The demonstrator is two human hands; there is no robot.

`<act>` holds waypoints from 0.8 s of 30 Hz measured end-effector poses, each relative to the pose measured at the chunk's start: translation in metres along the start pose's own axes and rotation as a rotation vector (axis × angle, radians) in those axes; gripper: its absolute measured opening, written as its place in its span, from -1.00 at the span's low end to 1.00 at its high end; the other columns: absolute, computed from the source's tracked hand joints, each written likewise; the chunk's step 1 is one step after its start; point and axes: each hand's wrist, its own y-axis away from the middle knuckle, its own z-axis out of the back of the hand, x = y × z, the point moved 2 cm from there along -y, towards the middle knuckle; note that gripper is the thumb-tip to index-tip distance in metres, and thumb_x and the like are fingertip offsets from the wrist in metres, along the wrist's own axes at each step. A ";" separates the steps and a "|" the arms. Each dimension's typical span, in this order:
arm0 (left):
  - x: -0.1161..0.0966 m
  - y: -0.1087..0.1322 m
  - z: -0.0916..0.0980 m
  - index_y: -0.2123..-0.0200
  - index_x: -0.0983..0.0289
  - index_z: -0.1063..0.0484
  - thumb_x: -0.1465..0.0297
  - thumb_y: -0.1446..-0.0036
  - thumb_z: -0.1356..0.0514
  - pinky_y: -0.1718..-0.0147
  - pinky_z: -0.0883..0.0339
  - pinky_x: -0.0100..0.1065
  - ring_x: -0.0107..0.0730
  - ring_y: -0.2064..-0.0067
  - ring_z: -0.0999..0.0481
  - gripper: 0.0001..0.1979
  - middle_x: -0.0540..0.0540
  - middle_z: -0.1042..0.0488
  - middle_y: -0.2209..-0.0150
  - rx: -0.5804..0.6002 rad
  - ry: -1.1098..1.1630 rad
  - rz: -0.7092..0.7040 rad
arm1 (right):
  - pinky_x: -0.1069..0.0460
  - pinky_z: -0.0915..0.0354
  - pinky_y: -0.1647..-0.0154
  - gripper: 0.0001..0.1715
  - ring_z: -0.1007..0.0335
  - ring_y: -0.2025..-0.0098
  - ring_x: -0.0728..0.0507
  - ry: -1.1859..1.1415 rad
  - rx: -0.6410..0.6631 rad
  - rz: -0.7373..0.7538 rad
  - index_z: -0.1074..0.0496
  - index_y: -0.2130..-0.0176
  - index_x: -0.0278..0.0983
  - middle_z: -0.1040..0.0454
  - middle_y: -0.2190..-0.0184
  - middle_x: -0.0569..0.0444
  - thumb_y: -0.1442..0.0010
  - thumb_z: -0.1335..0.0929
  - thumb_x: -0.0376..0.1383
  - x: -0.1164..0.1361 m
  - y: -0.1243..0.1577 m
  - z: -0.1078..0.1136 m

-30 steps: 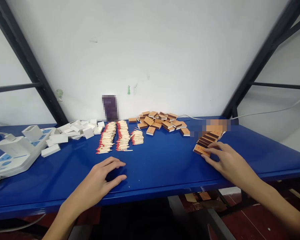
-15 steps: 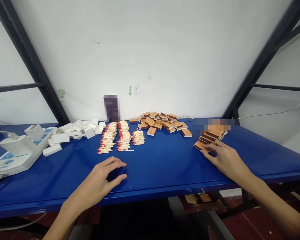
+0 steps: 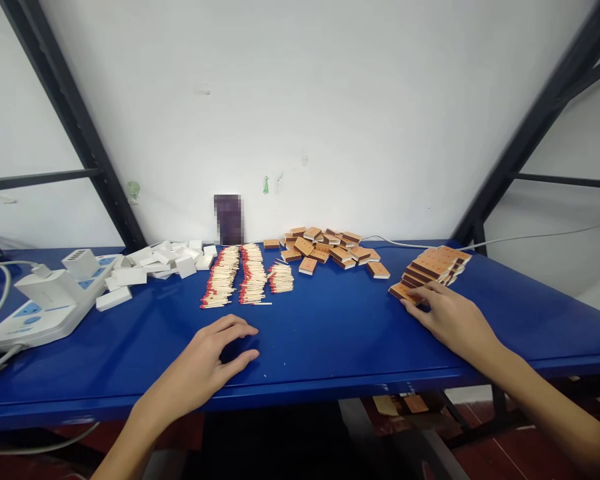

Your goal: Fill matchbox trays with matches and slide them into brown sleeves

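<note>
My left hand rests near the front edge of the blue table, fingers curved and apart, with nothing in it. At the right, my right hand has its thumb and fingers closed around the near end of a brown matchbox. That matchbox lies at the front of stepped rows of brown matchboxes, and the fingers partly cover it. Red-tipped matches lie beyond my left hand in a long left pile, a long middle pile and a smaller right pile.
More matchboxes lie in a loose heap near the wall. White trays or boxes are heaped at the left, beside a white power strip with plugged-in adapters. A blurred dark object leans on the wall.
The view has shifted slightly, so the scene sits a little further right. Both hands have stayed nearly in place; the right is still at the front matchbox.
</note>
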 end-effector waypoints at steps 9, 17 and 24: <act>0.000 0.002 0.003 0.01 0.10 -0.46 0.14 -0.32 -0.05 -0.03 -0.36 -0.27 -0.29 0.00 -0.48 -0.69 0.03 -0.48 0.00 -0.052 -0.046 0.050 | -0.03 -0.25 0.48 -0.59 -0.51 0.35 -0.23 0.089 -0.224 0.076 -0.52 0.18 -0.24 -0.56 0.24 -0.04 -0.34 -0.20 -0.09 0.025 0.009 0.014; 0.090 -0.034 0.073 -0.15 0.30 -0.36 0.28 -0.28 0.00 -0.06 -0.25 0.00 0.08 -0.12 -0.35 -0.56 0.30 -0.41 -0.09 -0.289 -0.725 0.231 | -0.03 -0.30 0.36 -0.65 -0.51 0.29 -0.21 -0.113 0.144 0.370 -0.43 -0.01 -0.24 -0.54 0.23 -0.04 -0.32 -0.21 -0.21 0.104 -0.053 0.004; 0.117 -0.051 0.074 -0.07 0.33 -0.40 0.28 -0.28 -0.01 0.03 -0.17 0.10 0.21 -0.09 -0.28 -0.61 0.38 -0.40 -0.06 -0.254 -0.930 0.249 | -0.06 -0.32 0.21 -0.45 -0.45 0.16 -0.24 -0.153 0.187 0.373 -0.27 -0.22 -0.27 -0.40 0.07 -0.18 -0.25 -0.23 -0.33 0.132 -0.122 -0.022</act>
